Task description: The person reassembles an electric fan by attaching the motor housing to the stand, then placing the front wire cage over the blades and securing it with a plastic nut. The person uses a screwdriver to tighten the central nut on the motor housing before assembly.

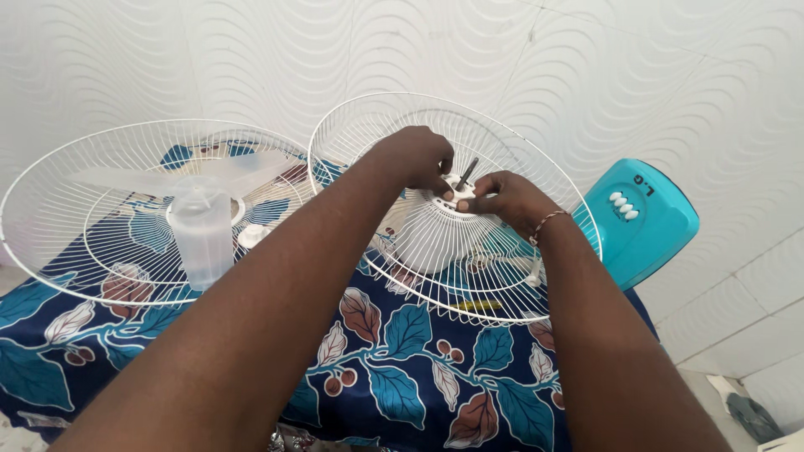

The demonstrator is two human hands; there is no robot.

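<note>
Both hands meet at the hub of the rear fan guard (502,276) on the leaf-print cloth (402,368). The left hand (416,156) and right hand (502,198) pinch the white nut (459,191) around the motor shaft (466,173).

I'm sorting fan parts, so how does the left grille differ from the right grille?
The left grille lies free on the cloth with the clear blade resting in it; the right grille sits on the motor around the shaft. Left hand and right hand touch only the right grille's hub. Both are round white wire.
</note>
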